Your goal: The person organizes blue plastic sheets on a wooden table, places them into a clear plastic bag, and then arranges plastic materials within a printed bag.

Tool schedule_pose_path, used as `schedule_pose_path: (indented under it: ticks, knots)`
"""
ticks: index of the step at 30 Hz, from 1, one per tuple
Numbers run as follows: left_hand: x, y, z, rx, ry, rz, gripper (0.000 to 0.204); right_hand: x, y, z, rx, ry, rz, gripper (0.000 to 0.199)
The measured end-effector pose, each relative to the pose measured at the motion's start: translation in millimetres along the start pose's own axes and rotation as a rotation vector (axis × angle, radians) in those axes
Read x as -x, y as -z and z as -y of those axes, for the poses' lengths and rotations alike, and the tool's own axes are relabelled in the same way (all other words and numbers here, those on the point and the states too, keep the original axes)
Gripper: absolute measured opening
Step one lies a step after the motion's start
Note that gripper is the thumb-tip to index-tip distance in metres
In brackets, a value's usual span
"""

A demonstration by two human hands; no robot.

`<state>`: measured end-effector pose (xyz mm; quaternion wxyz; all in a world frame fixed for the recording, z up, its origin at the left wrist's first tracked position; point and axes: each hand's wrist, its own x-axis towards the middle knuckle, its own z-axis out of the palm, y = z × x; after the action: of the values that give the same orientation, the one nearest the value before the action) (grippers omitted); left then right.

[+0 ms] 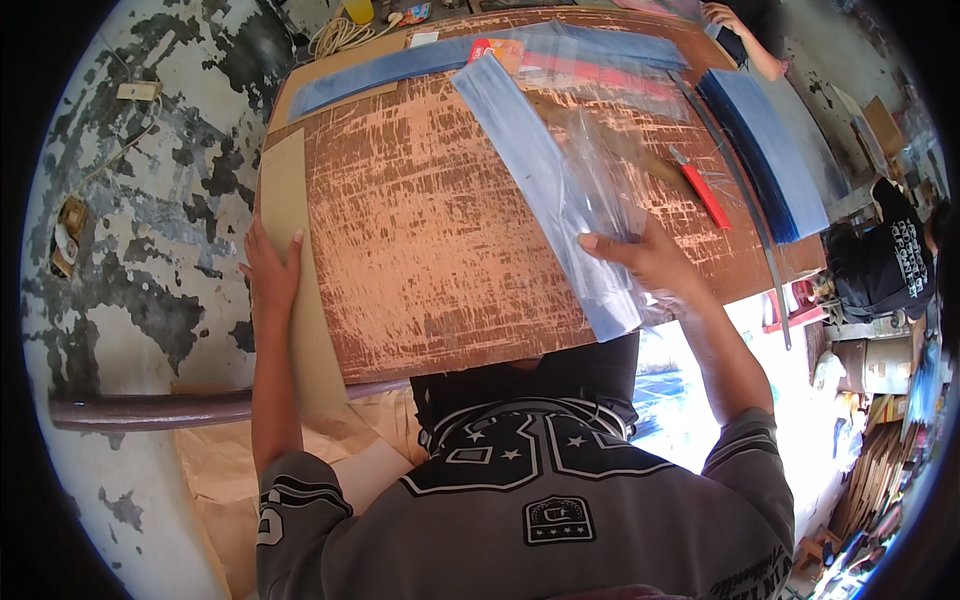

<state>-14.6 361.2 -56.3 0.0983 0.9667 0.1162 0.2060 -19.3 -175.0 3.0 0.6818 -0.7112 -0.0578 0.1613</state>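
Observation:
My right hand (650, 262) is closed on a long pale blue strip (520, 150), its thumb lying on top near the strip's near end. A crumpled clear plastic bag (598, 150) lies along the strip's right side, against that hand. At the table's left edge, my left hand (270, 268) has its fingers stretched and apart, with the thumb on a long tan cardboard strip (310, 290). That cardboard runs along the edge and overhangs the near side. Both hands rest over a worn brown tabletop (430, 220).
A red-handled knife (705, 190) lies right of my right hand, beside a long dark metal strip (735, 165) overhanging the near edge. Stacked blue strips (765, 150) sit at the right; more blue strips (390, 75) lie at the back. Another person's hand (728, 18) shows at the far right.

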Motion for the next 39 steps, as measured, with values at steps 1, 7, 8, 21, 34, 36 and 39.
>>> schedule_pose_path:
  ticks: [1,7,8,21,34,36,39]
  knots:
    - [-1,10,-4,0.055,-0.065,-0.054,0.076,1,0,0,0.043,0.049,0.024,0.062]
    - [31,58,-128,1.081,-0.04,0.294,0.06,10,-31,17,0.036,0.14,0.057,0.061]
    - [39,56,-145,1.209,-0.007,0.322,0.059,8,-36,20,0.131,0.172,0.094,0.06]
    - [54,77,-249,1.997,-0.099,-0.07,0.028,-49,-91,8,0.346,0.56,0.093,0.057]
    - [52,75,-257,1.69,-0.072,-0.139,0.025,-54,-111,-6,-0.061,0.447,0.113,0.076]
    - [53,74,-258,1.709,-0.067,-0.15,0.027,-53,-121,-4,-0.06,0.51,0.097,0.083]
    - [54,77,-259,1.665,-0.087,-0.071,0.039,-54,-133,1,-0.001,0.609,0.117,0.093]
